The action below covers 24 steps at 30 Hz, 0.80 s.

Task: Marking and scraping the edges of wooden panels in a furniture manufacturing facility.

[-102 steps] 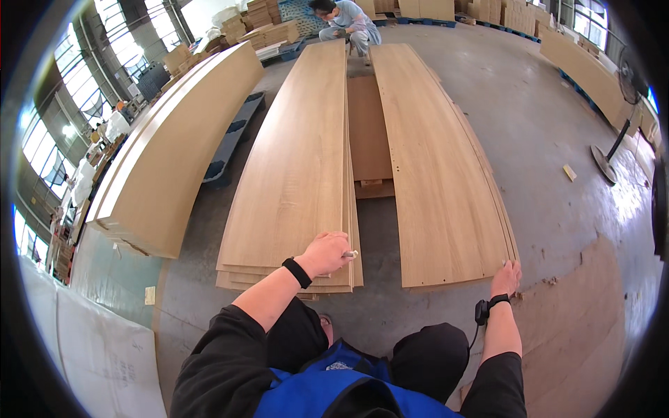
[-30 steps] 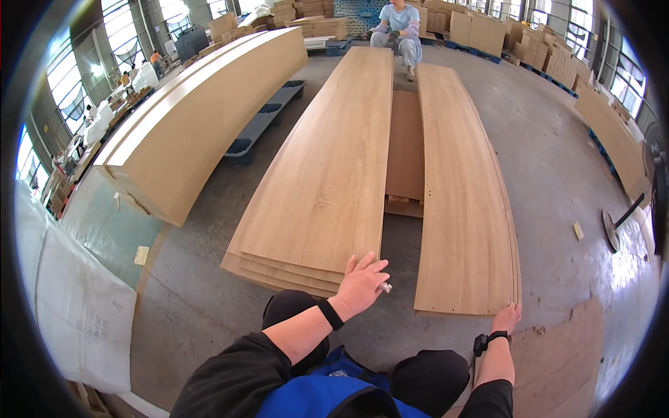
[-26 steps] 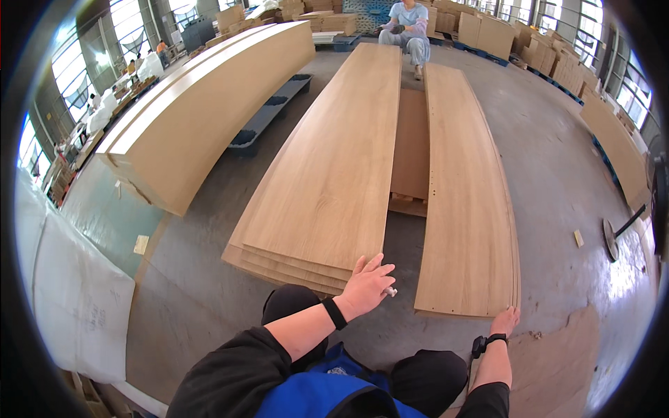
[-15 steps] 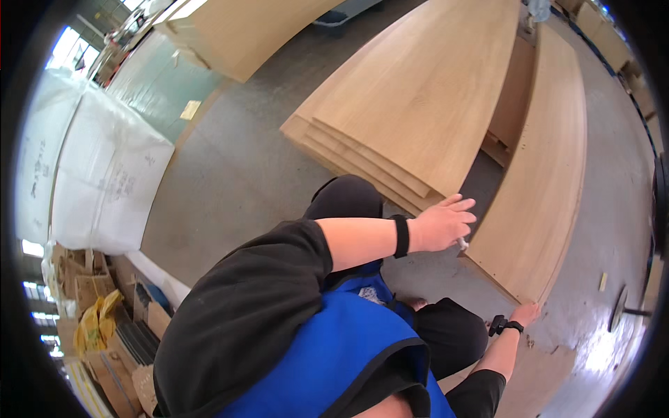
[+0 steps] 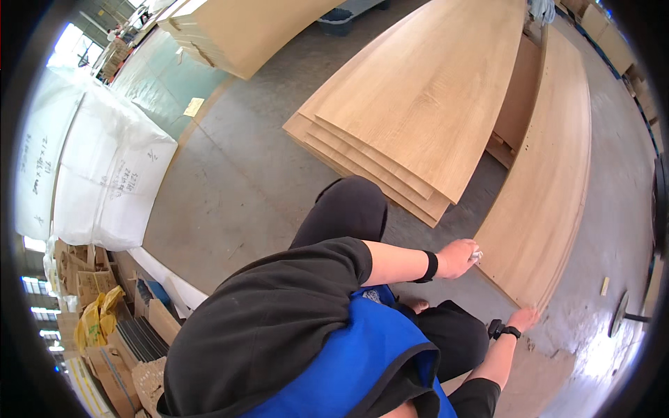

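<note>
A long wood-grain panel [image 5: 533, 181] runs away from me on the right, with more board edges showing beneath its right side. My left hand [image 5: 458, 258] is closed beside its near left corner. A small white thing [image 5: 476, 256] shows at the fingers, too small to name. My right hand [image 5: 524, 318] grips the near right corner of the panel; its fingertips are partly hidden. Left of this panel lies a stack of wide wood-grain boards [image 5: 411, 104], their near ends stepped unevenly.
White wrapped stacks [image 5: 104, 167] stand at the left. Below them are cardboard pieces [image 5: 111, 376] and a yellow bag [image 5: 101, 317]. Another board stack [image 5: 237, 35] is at the far left. A round-based stand [image 5: 619, 315] is at right; brown boards [image 5: 517, 97] lie between the panels.
My left hand has moved down and right from the board stack's corner to the long panel's near left corner, and its fingers have closed. My right hand stays at its corner.
</note>
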Available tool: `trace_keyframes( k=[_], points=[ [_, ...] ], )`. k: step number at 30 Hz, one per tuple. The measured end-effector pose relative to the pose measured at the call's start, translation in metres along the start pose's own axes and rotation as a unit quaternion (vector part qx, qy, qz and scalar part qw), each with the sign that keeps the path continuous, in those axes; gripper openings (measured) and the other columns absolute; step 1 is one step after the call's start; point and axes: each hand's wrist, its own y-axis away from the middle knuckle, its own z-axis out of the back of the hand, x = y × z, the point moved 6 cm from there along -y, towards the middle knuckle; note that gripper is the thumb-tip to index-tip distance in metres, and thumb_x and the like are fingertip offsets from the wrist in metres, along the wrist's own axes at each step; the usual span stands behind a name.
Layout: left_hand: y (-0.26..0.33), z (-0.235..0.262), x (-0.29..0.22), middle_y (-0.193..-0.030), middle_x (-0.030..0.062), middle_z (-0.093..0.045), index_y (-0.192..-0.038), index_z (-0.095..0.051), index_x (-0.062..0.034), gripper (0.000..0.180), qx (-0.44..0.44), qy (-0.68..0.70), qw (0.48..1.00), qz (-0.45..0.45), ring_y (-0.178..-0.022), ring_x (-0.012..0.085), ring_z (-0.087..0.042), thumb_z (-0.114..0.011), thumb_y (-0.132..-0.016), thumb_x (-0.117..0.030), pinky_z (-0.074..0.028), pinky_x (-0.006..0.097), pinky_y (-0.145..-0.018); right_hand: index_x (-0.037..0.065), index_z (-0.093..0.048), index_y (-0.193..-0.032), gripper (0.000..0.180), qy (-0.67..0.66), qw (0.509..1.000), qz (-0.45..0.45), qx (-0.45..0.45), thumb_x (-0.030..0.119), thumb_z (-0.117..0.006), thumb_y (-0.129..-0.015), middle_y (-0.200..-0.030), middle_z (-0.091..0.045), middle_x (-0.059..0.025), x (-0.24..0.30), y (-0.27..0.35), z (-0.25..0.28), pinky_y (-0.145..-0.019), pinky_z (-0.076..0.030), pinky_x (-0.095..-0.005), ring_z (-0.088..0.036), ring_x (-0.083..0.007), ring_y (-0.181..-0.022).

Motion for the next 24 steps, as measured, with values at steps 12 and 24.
trace_keyframes(
  k=[12, 24],
  points=[
    [0.067, 0.203, -0.133, -0.084, 0.0101, -0.066, -0.09, -0.064, -0.0111, 0.01, -0.147, -0.011, 0.969, -0.197, -0.082, 0.0297, -0.064, -0.064, -0.082, -0.017, -0.051, 0.04, -0.069, -0.006, -0.056, -0.113, 0.036, 0.25, 0.945, 0.137, 0.16, 0.021, -0.039, -0.096, -0.113, -0.059, -0.0242, -0.061, -0.027, -0.044, -0.094, -0.04, -0.0472, -0.052, -0.0363, -0.112],
    [0.178, 0.426, 0.094, -0.081, 0.0071, -0.061, -0.095, -0.067, -0.0034, 0.022, -0.516, -0.071, 0.849, 0.091, -0.072, 0.0157, -0.056, -0.074, -0.08, -0.018, -0.047, 0.029, -0.067, -0.007, -0.056, -0.115, 0.035, -0.245, 0.96, 0.129, 0.028, 0.021, -0.045, -0.098, -0.066, -0.057, -0.0106, 0.132, 0.004, 0.224, -0.055, -0.043, -0.0333, -0.051, -0.0169, -0.056]
  ],
)
